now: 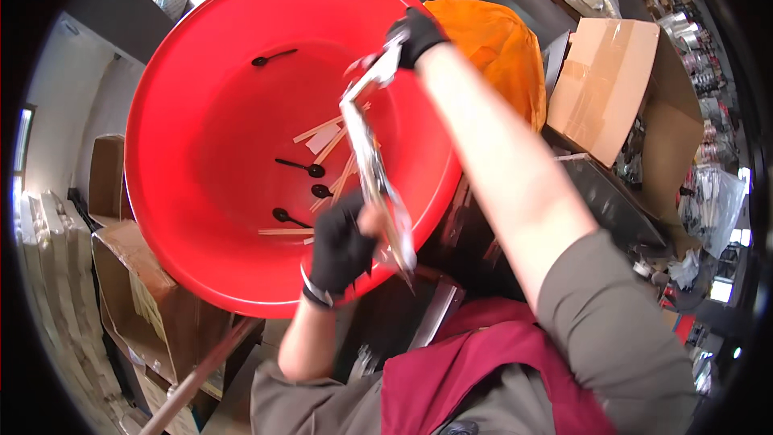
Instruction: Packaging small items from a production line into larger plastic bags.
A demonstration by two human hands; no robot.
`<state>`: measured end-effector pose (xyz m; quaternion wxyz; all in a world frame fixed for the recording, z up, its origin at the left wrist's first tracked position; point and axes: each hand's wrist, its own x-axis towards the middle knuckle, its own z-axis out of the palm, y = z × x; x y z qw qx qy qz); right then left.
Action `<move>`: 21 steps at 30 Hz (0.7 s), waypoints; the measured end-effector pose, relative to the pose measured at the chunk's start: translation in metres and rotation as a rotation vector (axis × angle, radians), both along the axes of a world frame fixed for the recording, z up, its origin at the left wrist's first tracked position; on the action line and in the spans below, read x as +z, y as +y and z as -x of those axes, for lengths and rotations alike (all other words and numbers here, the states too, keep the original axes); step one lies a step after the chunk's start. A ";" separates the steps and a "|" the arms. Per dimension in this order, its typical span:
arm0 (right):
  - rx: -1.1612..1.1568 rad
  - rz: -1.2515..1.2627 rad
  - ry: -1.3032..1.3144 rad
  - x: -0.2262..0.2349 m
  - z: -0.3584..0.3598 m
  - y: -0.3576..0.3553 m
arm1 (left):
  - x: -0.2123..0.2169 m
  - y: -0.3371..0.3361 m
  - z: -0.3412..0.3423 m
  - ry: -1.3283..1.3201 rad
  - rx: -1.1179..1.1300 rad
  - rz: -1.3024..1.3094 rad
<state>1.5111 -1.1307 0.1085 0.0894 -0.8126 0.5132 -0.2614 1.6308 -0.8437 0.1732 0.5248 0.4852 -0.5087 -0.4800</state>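
A long, shiny, crinkled strip of clear plastic packaging [369, 153] stretches between my hands over the big red basin [201, 40]. My right hand [416, 37], in a black glove with bare fingertips, is closed on its upper end near the far right rim. Lower down, my left hand [340, 243] grips it above the near rim, wearing a matching glove. Motion blurs the plastic, so its contents cannot be made out. Inside the basin lie several black spoons [314, 170], pale wooden chopsticks [318, 130] and a small white paper piece [324, 138].
An orange bag [503, 56] bulges beside the basin's right side. Further right stands an open cardboard box [600, 84], with clear bags of packs [710, 209] beyond. Cardboard boxes [141, 262] and a slanting pole [197, 374] are at the near left.
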 end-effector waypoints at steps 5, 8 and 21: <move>-0.074 -1.077 -1.331 0.071 -0.009 0.021 | -0.032 0.024 -0.045 0.363 0.247 -0.399; 0.313 -1.223 -1.139 0.034 -0.021 0.052 | -0.026 0.011 -0.056 0.269 0.182 -0.318; 0.565 -1.252 -1.136 0.083 -0.046 0.118 | -0.011 -0.026 -0.058 -0.642 -0.192 0.225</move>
